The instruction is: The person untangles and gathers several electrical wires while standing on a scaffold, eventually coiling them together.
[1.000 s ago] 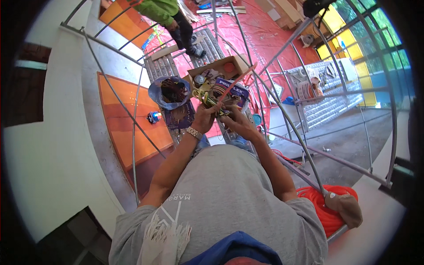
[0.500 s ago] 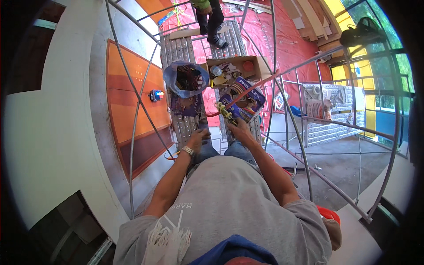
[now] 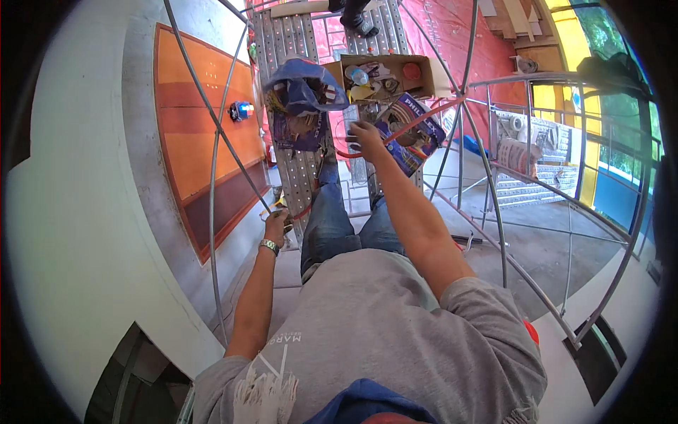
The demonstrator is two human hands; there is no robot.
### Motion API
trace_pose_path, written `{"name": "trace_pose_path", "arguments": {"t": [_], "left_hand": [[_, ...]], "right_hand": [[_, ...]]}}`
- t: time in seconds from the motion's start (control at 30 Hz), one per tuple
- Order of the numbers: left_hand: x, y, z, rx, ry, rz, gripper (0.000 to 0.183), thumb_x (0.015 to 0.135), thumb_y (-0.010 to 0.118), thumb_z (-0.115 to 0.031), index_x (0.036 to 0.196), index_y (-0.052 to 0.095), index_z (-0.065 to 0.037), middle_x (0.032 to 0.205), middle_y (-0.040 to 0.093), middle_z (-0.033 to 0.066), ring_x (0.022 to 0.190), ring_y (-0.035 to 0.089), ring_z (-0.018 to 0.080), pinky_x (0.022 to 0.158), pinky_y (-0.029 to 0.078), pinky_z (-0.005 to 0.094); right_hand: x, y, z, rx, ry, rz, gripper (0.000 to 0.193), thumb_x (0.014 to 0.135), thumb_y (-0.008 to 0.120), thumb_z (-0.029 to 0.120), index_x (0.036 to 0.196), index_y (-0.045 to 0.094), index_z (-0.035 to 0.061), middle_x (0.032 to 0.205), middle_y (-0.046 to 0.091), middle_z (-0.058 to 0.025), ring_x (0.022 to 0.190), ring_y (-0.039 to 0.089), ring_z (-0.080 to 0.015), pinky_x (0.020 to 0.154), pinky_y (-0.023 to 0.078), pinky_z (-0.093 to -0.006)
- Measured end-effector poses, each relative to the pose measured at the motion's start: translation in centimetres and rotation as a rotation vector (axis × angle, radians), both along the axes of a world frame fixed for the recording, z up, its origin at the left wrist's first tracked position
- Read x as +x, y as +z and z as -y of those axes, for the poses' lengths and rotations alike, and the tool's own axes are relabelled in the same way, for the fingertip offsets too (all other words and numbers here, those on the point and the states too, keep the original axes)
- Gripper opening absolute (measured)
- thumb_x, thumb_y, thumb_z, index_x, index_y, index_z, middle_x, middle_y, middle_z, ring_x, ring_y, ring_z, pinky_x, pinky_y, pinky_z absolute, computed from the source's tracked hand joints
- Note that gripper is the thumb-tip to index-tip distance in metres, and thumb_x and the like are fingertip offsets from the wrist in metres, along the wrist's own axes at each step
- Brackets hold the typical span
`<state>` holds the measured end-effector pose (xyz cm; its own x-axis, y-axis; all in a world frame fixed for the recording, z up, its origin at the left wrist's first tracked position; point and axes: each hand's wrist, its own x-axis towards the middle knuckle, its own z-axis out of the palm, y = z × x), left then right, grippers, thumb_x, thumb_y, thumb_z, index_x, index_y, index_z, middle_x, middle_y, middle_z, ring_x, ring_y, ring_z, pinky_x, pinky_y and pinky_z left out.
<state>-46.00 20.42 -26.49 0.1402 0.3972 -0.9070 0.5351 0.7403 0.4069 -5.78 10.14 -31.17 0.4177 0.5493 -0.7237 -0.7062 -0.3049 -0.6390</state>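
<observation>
My right hand (image 3: 367, 141) reaches forward over the metal planks, fingers apart, with nothing visible in it. It hovers beside a purple printed box (image 3: 418, 134) and a curved red tube (image 3: 417, 123), which passes close to the fingers; whether they touch it is unclear. Down by the left plank's edge, my left hand (image 3: 277, 227) is closed at the lower end of a grey scaffold brace (image 3: 236, 166). What sits in its fingers is too small to make out. A blue plastic bag (image 3: 300, 74) stands on the left plank, above another purple printed box (image 3: 300, 133).
An open cardboard box (image 3: 438, 76) of mixed items lies across the planks. Beyond it shows another person's foot (image 3: 361, 27). Scaffold tubes (image 3: 487, 169) cross on my right. An orange panel (image 3: 201, 134) is on the left, with a small blue device (image 3: 241, 111) before it.
My hands have separated: the left went down and left to the brace's end, the right forward toward the boxes. The yellow-green tool at my right hand is no longer visible. The view has shifted.
</observation>
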Motion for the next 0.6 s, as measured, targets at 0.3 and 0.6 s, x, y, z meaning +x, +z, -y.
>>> {"name": "trace_pose_path", "arguments": {"t": [0.3,0.6], "left_hand": [[5.0,-4.1,-3.9,-0.019,-0.391,0.038,0.032,0.104,0.063,-0.031,0.118,0.063,-0.001,0.099,0.072,0.0075,0.081,0.068,0.0154,0.068,0.054,0.0307],[18.2,8.1,-2.0,0.539,-1.171,0.255,0.031,0.094,0.064,-0.017,0.119,0.065,0.002,0.101,0.073,0.0167,0.090,0.071,0.0303,0.084,0.056,0.0413]], "right_hand": [[-10.3,-4.7,16.4,0.214,-1.255,-0.690,0.023,0.108,0.050,0.023,0.115,0.057,0.0025,0.115,0.063,-0.0133,0.106,0.065,-0.0308,0.094,0.057,-0.0542],[-7.3,-3.5,27.6,0.022,-1.281,-0.452,0.028,0.104,0.058,0.023,0.127,0.056,0.0066,0.114,0.065,-0.0108,0.103,0.065,-0.0278,0.086,0.058,-0.0521]]}}
